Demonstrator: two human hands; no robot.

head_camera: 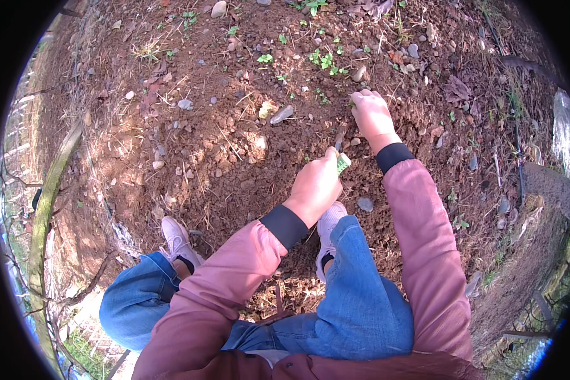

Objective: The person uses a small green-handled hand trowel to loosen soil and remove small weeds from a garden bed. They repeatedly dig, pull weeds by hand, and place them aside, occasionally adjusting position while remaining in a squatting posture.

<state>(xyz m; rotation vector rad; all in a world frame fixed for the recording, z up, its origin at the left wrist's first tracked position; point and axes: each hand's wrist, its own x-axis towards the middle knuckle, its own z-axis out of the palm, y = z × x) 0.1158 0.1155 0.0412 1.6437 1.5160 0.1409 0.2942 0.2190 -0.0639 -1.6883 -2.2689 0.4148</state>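
Note:
My left hand (316, 185) grips a small hand tool by its green-and-pale handle (343, 163). Its narrow, soil-covered metal blade (339, 138) points away from me at the brown soil; the shape of its tip is hard to make out. Ahead and to the right, my right hand (373, 114) is curled low over the ground. Bits of green show at its fingers, where it pinches a small green plant (352, 104) that the fingers mostly hide. Several small green seedlings (327, 61) grow just beyond that hand.
Loose soil (247, 190) with stones, straw and dry leaves surrounds me. A longish stone (282, 114) lies ahead of the tool. My pale sneakers (176, 237) flank the work spot. A mossy branch (52, 190) stands left; a thin dark hose (517, 137) runs along the right.

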